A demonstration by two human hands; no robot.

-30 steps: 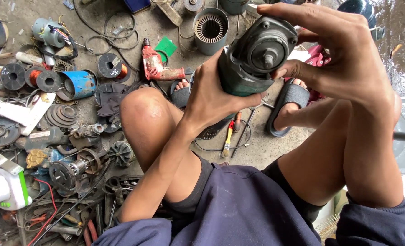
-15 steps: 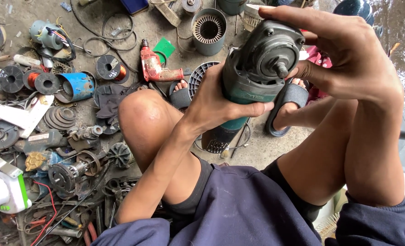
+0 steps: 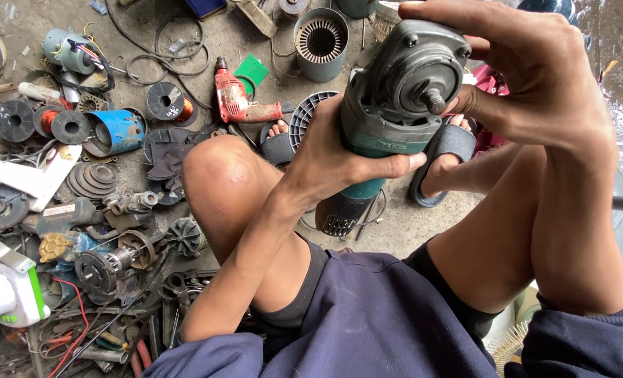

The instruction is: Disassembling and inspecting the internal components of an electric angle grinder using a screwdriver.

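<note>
A teal-and-grey angle grinder [image 3: 395, 105] with a ribbed metal gear head and bare threaded spindle sits upper centre of the frame, its plastic body clasped by the left hand [image 3: 332, 150], its head gripped by the right hand [image 3: 535, 77]. Behind, upper centre, a grey cylindrical motor stator [image 3: 320, 43]; left of it a red plastic drill [image 3: 238, 101], a green square label [image 3: 252, 72], a blue metal can [image 3: 119, 129] on the gritty concrete floor [image 3: 206, 42].

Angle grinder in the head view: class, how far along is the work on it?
Done: the angle grinder has a bare spindle, no disc or guard. In hand: left hand grips its body, right hand its head. Left: nothing mounted on the spindle yet.
</note>
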